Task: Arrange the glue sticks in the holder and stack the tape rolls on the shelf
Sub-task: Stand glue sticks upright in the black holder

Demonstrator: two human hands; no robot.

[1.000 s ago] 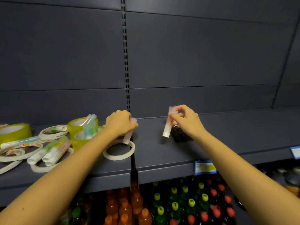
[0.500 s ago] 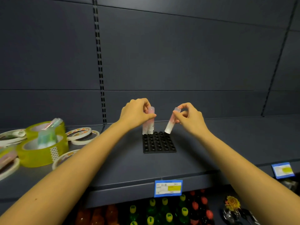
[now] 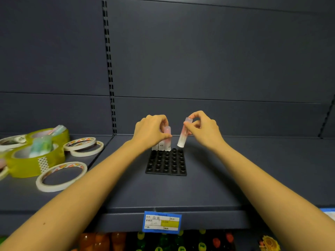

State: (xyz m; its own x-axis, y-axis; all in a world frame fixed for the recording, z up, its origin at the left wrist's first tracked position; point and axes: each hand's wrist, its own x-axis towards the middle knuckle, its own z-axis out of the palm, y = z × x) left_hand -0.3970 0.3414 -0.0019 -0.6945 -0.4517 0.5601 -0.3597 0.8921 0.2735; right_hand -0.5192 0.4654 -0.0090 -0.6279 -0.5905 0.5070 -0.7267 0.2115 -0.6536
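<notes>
Black plastic holder (image 3: pixel 165 163) on the grey shelf (image 3: pixel 281 156), left hand (image 3: pixel 151 132) gripping pink-topped glue sticks (image 3: pixel 167 142) standing in its back row at eleven o'clock, right hand (image 3: pixel 204 130) pinching a tilted glue stick (image 3: pixel 183 136) just above the one o'clock corner, tape rolls (image 3: pixel 21 168) lying at nine o'clock, well apart.

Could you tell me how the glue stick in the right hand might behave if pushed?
The glue stick is a slim, smooth cylinder, so laid flat it would probably roll. The right hand pinches it by fingertips alone, so it seems light and stiff. Stood outside the holder, it would likely tip.
</notes>
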